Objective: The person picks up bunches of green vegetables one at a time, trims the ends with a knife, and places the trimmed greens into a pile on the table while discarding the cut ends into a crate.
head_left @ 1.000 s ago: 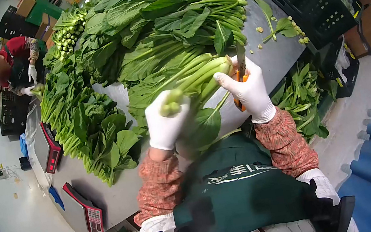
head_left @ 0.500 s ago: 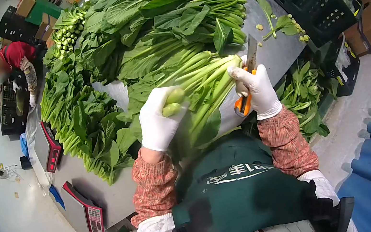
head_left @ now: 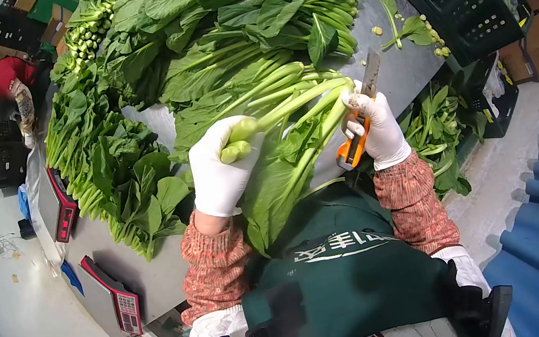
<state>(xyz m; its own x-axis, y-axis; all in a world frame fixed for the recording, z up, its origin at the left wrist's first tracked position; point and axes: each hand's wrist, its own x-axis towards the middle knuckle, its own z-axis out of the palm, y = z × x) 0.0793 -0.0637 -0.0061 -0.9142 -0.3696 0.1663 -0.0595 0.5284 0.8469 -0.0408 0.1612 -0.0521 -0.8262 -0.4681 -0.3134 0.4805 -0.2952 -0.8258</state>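
Observation:
My left hand [head_left: 223, 165], in a white glove, is closed around the pale stem ends of some leafy greens [head_left: 237, 140]. In my right hand [head_left: 375, 125], also gloved, is an orange-handled knife [head_left: 354, 144], its blade pointing up and away from me. The right fingers also touch the root end of another green stalk [head_left: 318, 122], whose broad leaf hangs down toward my apron. Beyond both hands, a large pile of leafy greens [head_left: 247, 24] lies on the metal table [head_left: 403, 80], stems facing right.
More greens [head_left: 114, 165] lie at left, beside two red-edged scales [head_left: 64, 204] [head_left: 115, 299]. A dark green crate [head_left: 469, 3] stands at upper right, with trimmed pieces [head_left: 432, 40] near it. Loose greens [head_left: 437, 135] lie below the table's right edge. A person in red [head_left: 9, 83] bends at upper left.
The stalk near my right hand now has its leaf hanging lower over my apron. My left hand has shifted slightly left and up, still holding stems. The far person has bent lower.

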